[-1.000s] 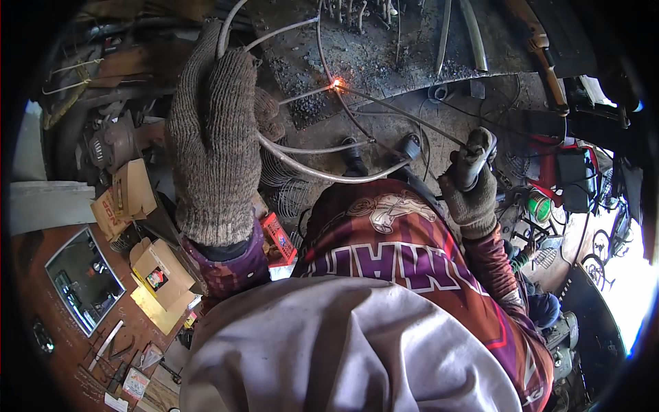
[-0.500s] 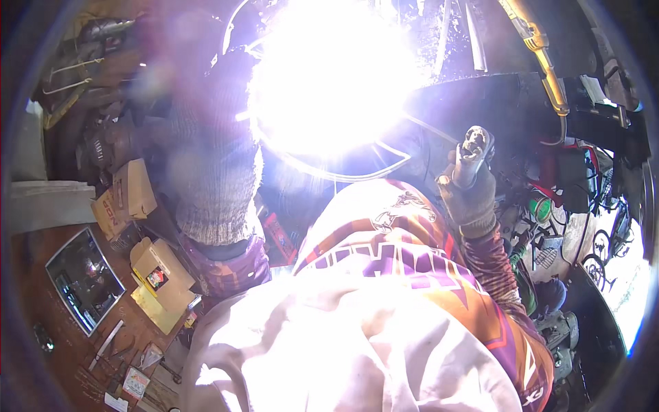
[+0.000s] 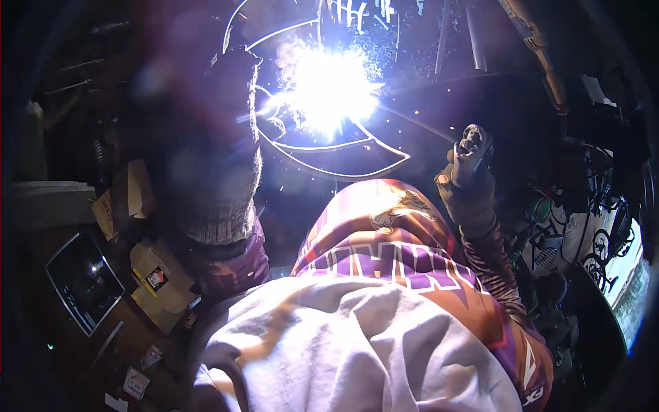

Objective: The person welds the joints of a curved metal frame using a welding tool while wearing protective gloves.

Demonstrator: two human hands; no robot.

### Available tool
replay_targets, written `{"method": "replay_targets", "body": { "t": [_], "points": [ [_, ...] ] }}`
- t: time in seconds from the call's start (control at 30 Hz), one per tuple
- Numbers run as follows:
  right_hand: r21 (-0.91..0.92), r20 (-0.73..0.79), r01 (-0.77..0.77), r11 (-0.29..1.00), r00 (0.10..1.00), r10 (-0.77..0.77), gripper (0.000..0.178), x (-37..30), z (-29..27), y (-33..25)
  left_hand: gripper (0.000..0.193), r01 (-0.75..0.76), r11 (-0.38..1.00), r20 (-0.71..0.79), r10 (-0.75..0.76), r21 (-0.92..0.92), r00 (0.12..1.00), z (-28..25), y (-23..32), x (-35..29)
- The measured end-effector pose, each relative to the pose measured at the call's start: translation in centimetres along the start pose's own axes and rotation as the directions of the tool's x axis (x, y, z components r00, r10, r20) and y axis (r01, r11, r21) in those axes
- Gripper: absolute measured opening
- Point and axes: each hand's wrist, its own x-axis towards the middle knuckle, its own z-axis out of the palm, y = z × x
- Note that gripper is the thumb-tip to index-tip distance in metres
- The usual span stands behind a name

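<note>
My right hand (image 3: 467, 172), in a knit glove, is closed around a welding electrode holder (image 3: 471, 141). From it a thin electrode (image 3: 419, 122) slants left to a glaring white arc (image 3: 333, 93) with smoke and sparks. The arc burns at a curved metal-rod frame (image 3: 329, 172), whose crescent-shaped lower part ends in a point at the right. My left hand (image 3: 230, 137), also in a knit glove, is at the frame's left side and overlaps it. Shadow hides its fingers, so its grip is unclear. Glare covers the spot under the arc.
At left, a brown surface carries opened cardboard boxes (image 3: 161, 281), a dark glass-like panel (image 3: 86, 281) and small items. A yellow-brown long tool (image 3: 532, 34) is at upper right. Bright metal strips (image 3: 353, 14) lie beyond the arc. Bicycles (image 3: 600, 254) stand far right.
The arc's glare has shrunk and the surroundings have darkened, so more of the frame, smoke and sparks show. Both hands have stayed nearly in place.
</note>
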Motion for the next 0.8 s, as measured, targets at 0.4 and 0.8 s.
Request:
{"method": "replay_targets", "body": {
  "t": [0.4,0.8],
  "points": [
    [0.227,-0.047,-0.242,0.943,0.965,0.259,0.082,-4.0,2.2,2.1,0.036,-0.546,0.459,0.176,0.631,0.700,0.756,-0.8,-1.8,0.1],
    [0.362,0.095,-0.346,0.866,0.938,0.335,0.048,-2.7,0.8,1.0,0.032,0.451,0.818,0.097,-0.447,-0.357,0.889,1.8,1.7,-0.1]
  ]
}}
